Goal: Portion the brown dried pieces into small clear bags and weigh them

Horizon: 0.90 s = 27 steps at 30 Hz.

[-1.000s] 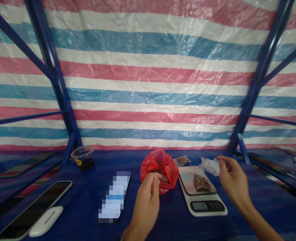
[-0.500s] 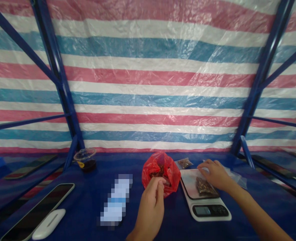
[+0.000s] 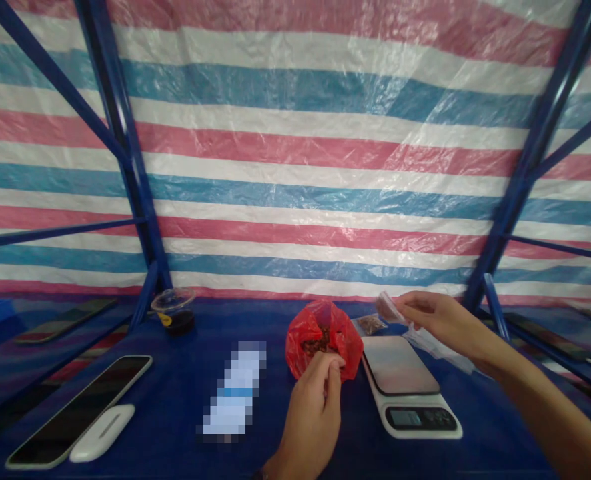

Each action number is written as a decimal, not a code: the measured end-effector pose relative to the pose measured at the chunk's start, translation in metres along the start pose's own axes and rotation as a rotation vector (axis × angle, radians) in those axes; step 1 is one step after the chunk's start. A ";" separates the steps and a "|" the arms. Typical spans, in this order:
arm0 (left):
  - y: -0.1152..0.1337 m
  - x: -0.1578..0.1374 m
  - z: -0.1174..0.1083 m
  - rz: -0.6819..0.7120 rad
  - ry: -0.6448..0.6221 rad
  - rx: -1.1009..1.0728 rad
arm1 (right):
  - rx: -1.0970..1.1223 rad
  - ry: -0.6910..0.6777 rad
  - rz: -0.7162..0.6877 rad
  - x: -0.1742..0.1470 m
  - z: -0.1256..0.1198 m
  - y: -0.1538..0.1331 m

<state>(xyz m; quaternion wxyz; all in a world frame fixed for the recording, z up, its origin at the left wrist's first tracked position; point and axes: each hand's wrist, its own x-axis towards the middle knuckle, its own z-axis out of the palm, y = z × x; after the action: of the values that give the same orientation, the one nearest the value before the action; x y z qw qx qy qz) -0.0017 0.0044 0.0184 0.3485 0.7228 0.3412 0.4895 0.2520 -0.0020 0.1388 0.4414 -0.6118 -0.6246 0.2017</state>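
My right hand pinches a small clear plastic bag of brown bits, raised beyond the kitchen scale. Nothing lies on the scale's metal plate. My left hand is closed, its fingertips at the near side of an open red plastic bag. Dark reddish-brown dried pieces fill the red bag's middle. What the left fingers grip is hidden behind them. Another filled small bag lies flat behind the scale, and flat clear bags lie under my right forearm.
A lit phone, its screen blurred, lies left of my left hand. Farther left are a dark phone and a white oval case. A clear cup of dark liquid stands at the back left. Blue metal posts and striped plastic sheeting bound the blue table.
The right hand has lifted the filled small bag off the scale and carried it back, above the other filled bag. My left hand stays at the red bag, still closed.
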 end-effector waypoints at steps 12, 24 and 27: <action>0.007 -0.001 0.007 -0.073 0.005 -0.203 | 0.721 -0.053 0.058 -0.059 0.123 0.001; 0.012 0.003 -0.013 -0.170 -0.124 -0.308 | 0.824 -0.184 0.116 -0.072 0.129 -0.003; 0.009 0.003 -0.013 -0.160 -0.150 -0.298 | 0.887 -0.133 0.216 -0.077 0.133 -0.004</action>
<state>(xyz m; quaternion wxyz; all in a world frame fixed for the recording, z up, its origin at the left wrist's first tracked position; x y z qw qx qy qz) -0.0118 0.0045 0.0307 0.5141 0.6681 0.2945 0.4501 0.1327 -0.0369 0.0475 0.5962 -0.4109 -0.4376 0.5330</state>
